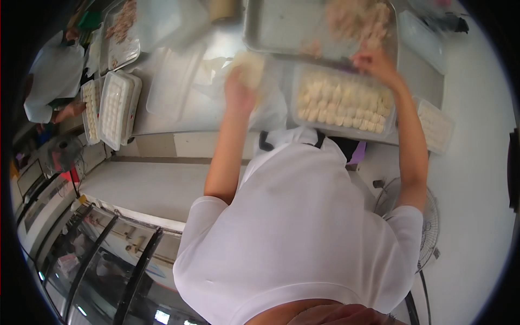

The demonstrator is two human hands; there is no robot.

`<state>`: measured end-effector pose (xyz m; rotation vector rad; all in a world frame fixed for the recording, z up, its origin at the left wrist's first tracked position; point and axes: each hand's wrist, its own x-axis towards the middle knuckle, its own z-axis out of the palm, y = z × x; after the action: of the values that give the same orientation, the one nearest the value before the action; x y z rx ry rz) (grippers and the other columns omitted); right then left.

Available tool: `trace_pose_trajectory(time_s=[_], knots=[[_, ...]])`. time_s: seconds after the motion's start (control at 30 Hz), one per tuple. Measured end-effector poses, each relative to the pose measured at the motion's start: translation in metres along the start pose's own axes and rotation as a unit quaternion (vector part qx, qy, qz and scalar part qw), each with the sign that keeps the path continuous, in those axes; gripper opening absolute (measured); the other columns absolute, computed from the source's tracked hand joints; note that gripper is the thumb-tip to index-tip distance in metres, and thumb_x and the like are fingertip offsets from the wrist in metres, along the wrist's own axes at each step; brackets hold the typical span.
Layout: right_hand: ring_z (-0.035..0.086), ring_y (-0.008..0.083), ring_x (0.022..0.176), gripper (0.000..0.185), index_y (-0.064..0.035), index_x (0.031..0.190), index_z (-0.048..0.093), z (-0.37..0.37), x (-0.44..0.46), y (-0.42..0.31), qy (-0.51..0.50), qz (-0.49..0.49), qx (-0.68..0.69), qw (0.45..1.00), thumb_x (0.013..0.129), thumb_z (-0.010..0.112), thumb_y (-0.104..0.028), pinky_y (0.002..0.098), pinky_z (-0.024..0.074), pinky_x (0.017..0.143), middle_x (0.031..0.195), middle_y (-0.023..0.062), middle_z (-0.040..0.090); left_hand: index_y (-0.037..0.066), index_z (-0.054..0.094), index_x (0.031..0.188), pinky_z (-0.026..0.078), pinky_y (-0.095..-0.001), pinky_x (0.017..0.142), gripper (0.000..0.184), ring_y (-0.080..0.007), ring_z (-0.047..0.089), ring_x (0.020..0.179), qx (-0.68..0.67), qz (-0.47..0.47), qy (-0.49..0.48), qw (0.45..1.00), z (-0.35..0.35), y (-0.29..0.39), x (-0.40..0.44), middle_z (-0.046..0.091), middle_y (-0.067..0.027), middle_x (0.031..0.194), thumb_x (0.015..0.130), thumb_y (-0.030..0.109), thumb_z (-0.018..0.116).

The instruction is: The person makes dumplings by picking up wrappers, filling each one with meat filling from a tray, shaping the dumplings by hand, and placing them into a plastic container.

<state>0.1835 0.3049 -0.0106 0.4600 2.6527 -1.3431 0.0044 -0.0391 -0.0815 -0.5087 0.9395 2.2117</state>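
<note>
My left hand (240, 89) is closed on a pale, round, flat wrapper or stack of wrappers (251, 69), above a clear plastic sheet (271, 105) on the metal table. My right hand (374, 60) is over the near edge of a large metal tray (287, 32), beside a heap of pinkish filling (360, 24). Its fingers look pinched together, but blur hides what is between them. Just below lies a plastic container (295, 105) with rows of pale dumplings (344, 103).
At the left a co-worker in white (51, 76) reaches to a box of dumplings (91, 111), near stacked containers (115, 111) and a filling tray (115, 62). Another container (433, 124) sits at the right table edge. A fan (428, 233) stands below it.
</note>
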Motion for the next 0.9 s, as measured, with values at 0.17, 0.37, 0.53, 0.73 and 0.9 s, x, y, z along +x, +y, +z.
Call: trace_pose_trajectory(time_s=[0.17, 0.37, 0.53, 0.73, 0.9], knots=[[0.042, 0.0049, 0.055, 0.020, 0.0005, 0.112, 0.066, 0.009, -0.013, -0.032, 0.016, 0.114, 0.207, 0.972, 0.098, 0.057, -0.010, 0.0208, 0.0345, 0.049, 0.072, -0.0012, 0.058, -0.003, 0.050, 0.127, 0.045, -0.0404, 0.104, 0.036, -0.0280, 0.059, 0.116, -0.017, 0.006, 0.044, 0.999, 0.045, -0.025, -0.002, 0.060, -0.0150, 0.124, 0.095, 0.013, 0.045], [0.047, 0.0085, 0.063, 0.022, -0.0040, 0.116, 0.067, 0.060, -0.028, -0.064, 0.143, 0.069, 0.268, 0.950, 0.096, 0.057, -0.007, 0.0224, 0.0397, 0.057, 0.081, 0.0024, 0.060, -0.003, 0.043, 0.135, 0.040, -0.0458, 0.109, 0.043, -0.0318, 0.051, 0.127, -0.028, 0.001, -0.095, 0.995, 0.112, -0.043, -0.005, 0.052, -0.0170, 0.136, 0.105, 0.024, 0.028], [0.061, 0.0235, 0.079, 0.037, -0.0201, 0.112, 0.073, 0.102, -0.045, -0.083, 0.313, -0.057, -0.203, 0.926, 0.082, 0.064, -0.001, 0.0350, 0.0496, 0.068, 0.092, 0.0054, 0.061, -0.004, 0.042, 0.135, 0.038, -0.0462, 0.110, 0.048, -0.0314, 0.048, 0.128, -0.044, -0.024, -0.169, 0.984, 0.142, -0.045, -0.001, 0.050, -0.0164, 0.138, 0.108, 0.031, 0.024], [0.061, 0.0248, 0.079, 0.039, -0.0193, 0.110, 0.074, 0.087, -0.071, -0.087, 0.333, -0.015, -0.207, 0.920, 0.078, 0.065, 0.000, 0.0362, 0.0500, 0.067, 0.091, 0.0052, 0.062, -0.005, 0.043, 0.133, 0.038, -0.0449, 0.111, 0.048, -0.0295, 0.050, 0.125, 0.027, -0.004, -0.077, 0.997, 0.130, -0.046, 0.005, 0.051, -0.0168, 0.135, 0.108, 0.030, 0.022], [0.061, 0.0253, 0.075, 0.041, -0.0186, 0.108, 0.074, 0.083, -0.060, -0.086, 0.349, -0.123, -0.242, 0.897, 0.074, 0.065, 0.003, 0.0354, 0.0502, 0.064, 0.090, 0.0057, 0.062, -0.006, 0.039, 0.136, 0.036, -0.0474, 0.113, 0.047, -0.0296, 0.045, 0.131, 0.004, -0.083, -0.185, 0.979, 0.131, -0.035, -0.016, 0.047, -0.0184, 0.140, 0.108, 0.028, 0.021]])
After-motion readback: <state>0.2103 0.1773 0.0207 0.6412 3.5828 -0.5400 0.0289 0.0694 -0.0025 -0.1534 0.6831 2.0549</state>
